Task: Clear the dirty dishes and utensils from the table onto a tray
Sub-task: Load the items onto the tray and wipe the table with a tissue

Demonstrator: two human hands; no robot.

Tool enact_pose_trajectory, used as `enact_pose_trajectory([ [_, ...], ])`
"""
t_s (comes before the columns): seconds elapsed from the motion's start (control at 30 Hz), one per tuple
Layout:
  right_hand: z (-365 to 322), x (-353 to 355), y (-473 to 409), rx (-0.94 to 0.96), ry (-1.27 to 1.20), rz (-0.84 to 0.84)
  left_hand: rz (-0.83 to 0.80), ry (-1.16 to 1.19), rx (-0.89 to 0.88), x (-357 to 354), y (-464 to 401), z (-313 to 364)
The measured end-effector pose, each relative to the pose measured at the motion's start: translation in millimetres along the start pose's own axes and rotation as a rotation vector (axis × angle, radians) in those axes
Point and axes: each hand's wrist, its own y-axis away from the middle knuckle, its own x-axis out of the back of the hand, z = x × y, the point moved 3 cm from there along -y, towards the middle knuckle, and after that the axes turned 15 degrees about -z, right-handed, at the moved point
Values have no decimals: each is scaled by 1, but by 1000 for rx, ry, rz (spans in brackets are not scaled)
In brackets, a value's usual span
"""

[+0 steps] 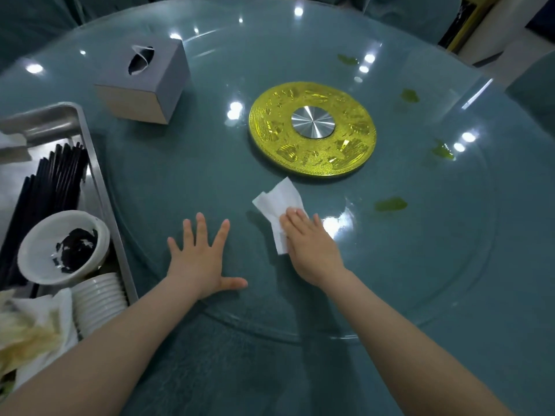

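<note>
A steel tray (99, 181) sits at the left edge of the table. It holds a bundle of black chopsticks (51, 181), a white bowl (39, 250) with dark scraps inside, a stack of white dishes (99, 298) and crumpled stained napkins (30, 328). My left hand (201, 259) lies flat on the glass turntable (420, 250) with fingers spread. My right hand (309, 244) presses a white paper napkin (279, 199) flat against the glass with straight fingers.
A gold disc with a silver hub (312, 127) marks the turntable's centre. A grey tissue box (144, 82) stands at the back left. Green smears (390, 204) dot the glass on the right, with more (443, 151) farther back.
</note>
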Motion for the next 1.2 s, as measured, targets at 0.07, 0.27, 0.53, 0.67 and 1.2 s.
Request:
enact_pose_trajectory([
  [0.07,2,-10,21,29,43,-1,2,5,-5,2,-1,-4],
  [0.27,37,-3,29,-94,60,33,31,4,-8,4,-4,-8],
  [0.53,37,44,-63,-281,-71,-10,20,6,-8,2,-7,-8],
  [0.67,12,38,-75,-187,-11,2,21,-5,-8,4,-7,-12],
  [1.2,-13,-10,73,9,-191,-95,-6,40,-7,17,-7,-32],
])
